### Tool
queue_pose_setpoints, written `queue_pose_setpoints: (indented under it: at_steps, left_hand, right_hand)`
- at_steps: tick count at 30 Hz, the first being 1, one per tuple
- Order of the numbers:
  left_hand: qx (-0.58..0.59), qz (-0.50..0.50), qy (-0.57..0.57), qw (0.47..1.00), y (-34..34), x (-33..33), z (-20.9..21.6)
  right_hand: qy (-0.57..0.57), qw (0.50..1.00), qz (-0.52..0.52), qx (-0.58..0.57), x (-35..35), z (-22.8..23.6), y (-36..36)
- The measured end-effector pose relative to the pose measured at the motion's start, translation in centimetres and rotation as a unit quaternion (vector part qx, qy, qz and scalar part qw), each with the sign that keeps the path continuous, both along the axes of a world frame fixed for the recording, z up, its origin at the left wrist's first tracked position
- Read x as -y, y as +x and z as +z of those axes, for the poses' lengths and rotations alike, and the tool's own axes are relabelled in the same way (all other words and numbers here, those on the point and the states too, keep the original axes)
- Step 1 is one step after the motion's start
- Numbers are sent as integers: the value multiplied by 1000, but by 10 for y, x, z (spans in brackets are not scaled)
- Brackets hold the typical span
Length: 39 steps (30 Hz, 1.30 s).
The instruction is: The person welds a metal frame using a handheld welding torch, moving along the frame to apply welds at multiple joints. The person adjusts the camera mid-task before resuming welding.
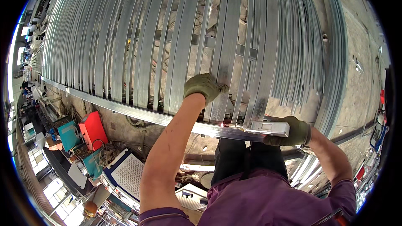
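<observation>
My left hand [204,87], in an olive-green glove, is curled over the edge of a flat galvanized metal tube [226,37] near its lower end. Its fingertips are partly hidden. In my right hand [295,131], gloved alike, is a silver handheld laser welding gun [268,128], lying nearly level with its nozzle to the left. A red light spot shows by the nozzle tip, where the tube's end meets a long metal cross rail [142,114]. The rail runs along the near ends of the tubes, in front of my body.
Many parallel metal tubes [121,37] stretch away to the left. Bundles of thin bars [299,46] lie to the right. A red machine case [93,130], teal boxes [69,136] and a white perforated-top unit [127,173] stand at lower left, with cables on the floor.
</observation>
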State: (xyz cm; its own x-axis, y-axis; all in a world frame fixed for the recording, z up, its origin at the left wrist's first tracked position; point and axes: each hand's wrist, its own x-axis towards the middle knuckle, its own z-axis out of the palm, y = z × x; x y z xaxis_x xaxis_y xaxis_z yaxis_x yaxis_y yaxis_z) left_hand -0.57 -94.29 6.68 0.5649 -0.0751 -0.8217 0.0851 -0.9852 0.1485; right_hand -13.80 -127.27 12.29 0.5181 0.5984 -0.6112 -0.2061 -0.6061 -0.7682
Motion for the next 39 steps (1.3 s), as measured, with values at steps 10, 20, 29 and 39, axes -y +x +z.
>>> queue_pose_setpoints:
  at_steps: [10,20,29,39]
  left_hand:
    - [546,212,-57,808,-47,-135,-36]
    - [452,241,-89,854,-108,-169,-28]
    - [111,106,-58,986,-35,-90,11]
    - [87,-10,-5,996,-17,-62,-14]
  right_hand:
    - [59,996,-19,70,-16,8,-3]
    - [42,995,22,87,-50,-2,8]
    - [42,994,30,95,-63,-13,4]
    - [40,994,20,99,-64,-10,8]
